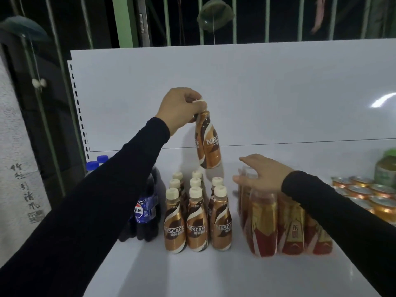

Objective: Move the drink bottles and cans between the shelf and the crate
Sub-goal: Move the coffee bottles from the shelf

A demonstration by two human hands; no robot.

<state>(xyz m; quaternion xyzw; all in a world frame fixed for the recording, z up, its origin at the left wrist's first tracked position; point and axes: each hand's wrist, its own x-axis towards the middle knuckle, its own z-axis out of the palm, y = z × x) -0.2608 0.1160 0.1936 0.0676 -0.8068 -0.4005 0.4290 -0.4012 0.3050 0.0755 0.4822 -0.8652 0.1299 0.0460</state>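
Observation:
My left hand (181, 108) pinches the cream caps of two brown Nescafe coffee bottles (209, 144) and holds them hanging in the air above the white shelf (192, 273). Below them, several more Nescafe bottles (197, 219) stand in rows on the shelf. My right hand (262, 172) is spread, fingers straight, over the tops of a group of red and gold tea bottles (278, 228) at the right; whether it touches them I cannot tell. No crate is in view.
Dark Pepsi bottles (145, 213) stand left of the coffee rows, with blue-capped bottles (96, 162) behind them. Gold cans (368, 194) and a green-lidded jar (385, 170) fill the shelf's right end. The white back panel (235, 93) rises behind.

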